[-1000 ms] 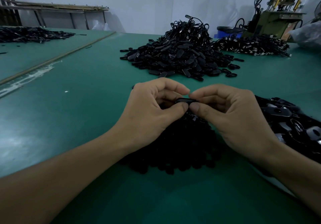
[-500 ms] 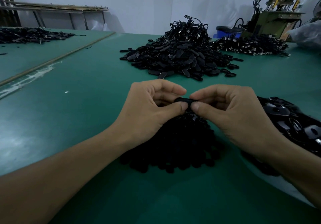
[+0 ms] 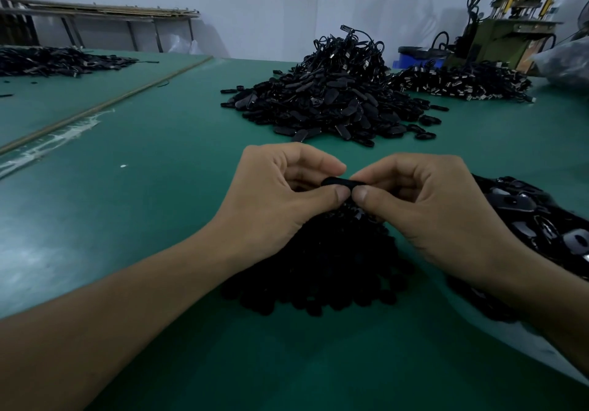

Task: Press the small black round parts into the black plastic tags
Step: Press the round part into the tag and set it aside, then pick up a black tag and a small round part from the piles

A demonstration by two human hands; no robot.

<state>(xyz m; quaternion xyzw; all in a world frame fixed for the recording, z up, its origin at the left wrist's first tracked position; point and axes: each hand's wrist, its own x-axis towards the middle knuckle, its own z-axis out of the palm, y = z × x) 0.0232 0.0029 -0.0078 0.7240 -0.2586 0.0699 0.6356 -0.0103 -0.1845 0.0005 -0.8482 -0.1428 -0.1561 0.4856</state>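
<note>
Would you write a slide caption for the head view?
Left hand and right hand pinch a black tag over the pile of round parts.

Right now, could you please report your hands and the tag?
Left hand and right hand both pinch one black tag. Tag over the pile of round parts. Nothing blocking.

Single head-worn wide-angle view. Faces forward and down across green table (image 3: 127, 219). Forearms enter from bottom edge; left hand (image 3: 280, 200) and right hand (image 3: 430, 210) close, mid-frame. Wall (image 3: 271, 2) and machine (image 3: 506, 31) far off at top edge.
</note>
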